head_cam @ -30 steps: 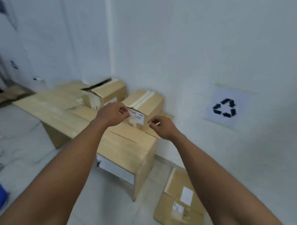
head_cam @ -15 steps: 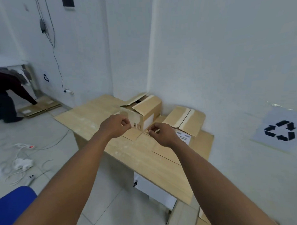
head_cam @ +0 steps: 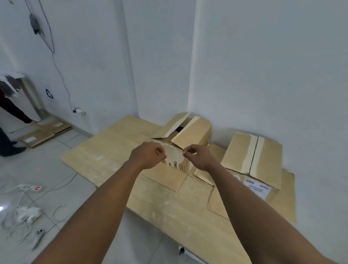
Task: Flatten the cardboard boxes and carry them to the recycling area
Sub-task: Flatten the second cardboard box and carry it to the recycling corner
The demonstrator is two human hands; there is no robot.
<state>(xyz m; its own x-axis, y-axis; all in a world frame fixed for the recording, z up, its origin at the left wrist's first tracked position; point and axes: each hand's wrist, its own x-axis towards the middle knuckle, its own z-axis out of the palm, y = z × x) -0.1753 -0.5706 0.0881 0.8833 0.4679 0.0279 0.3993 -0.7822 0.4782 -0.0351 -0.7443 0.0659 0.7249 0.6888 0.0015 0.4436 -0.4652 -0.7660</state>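
Two brown cardboard boxes stand on a wooden table (head_cam: 109, 149) against the wall corner. The open box (head_cam: 196, 132) has its top flaps raised. To its right the taped box (head_cam: 251, 156) is closed and bears a white label. My left hand (head_cam: 148, 155) and my right hand (head_cam: 198, 156) are held up in front of the open box, close together. Each pinches one end of a small pale strip (head_cam: 174, 152), possibly tape or a label. Flat cardboard (head_cam: 285, 197) lies under the boxes.
At the far left a person (head_cam: 4, 114) bends over flattened cardboard (head_cam: 39, 134) on the floor, below a small recycling sign (head_cam: 49, 93). A power strip (head_cam: 30, 187) and loose cables (head_cam: 24, 215) lie on the tiled floor left of the table.
The view has swung up and to the left, so the recycling sign on the right wall has left the picture. Both hands stay together, still pinching the pale strip.
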